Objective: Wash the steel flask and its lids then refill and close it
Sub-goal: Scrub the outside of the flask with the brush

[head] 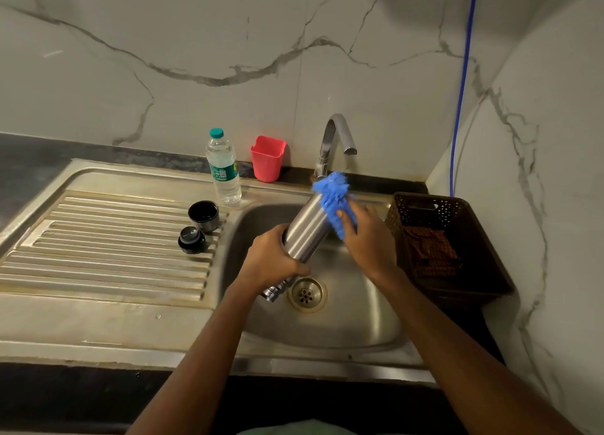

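Left hand [277, 259] fingers wrap flask [305, 235], tilted mouth-down over sink [359, 307], likely for draining; right hand [367, 238] pinches blue scrubber [333, 202] against it.

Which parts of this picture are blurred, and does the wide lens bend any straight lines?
Head view: the fluffy blue scrubber in the right hand is smeared by motion; the brushed steel flask, gripped by the left hand, looks sharper. The dark counter's back edge bows, a wide-angle effect.

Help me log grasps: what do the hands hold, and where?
The left hand grips the cylindrical steel flask round its body near the neck; the right hand holds the fluffy blue scrubber by its lower end.
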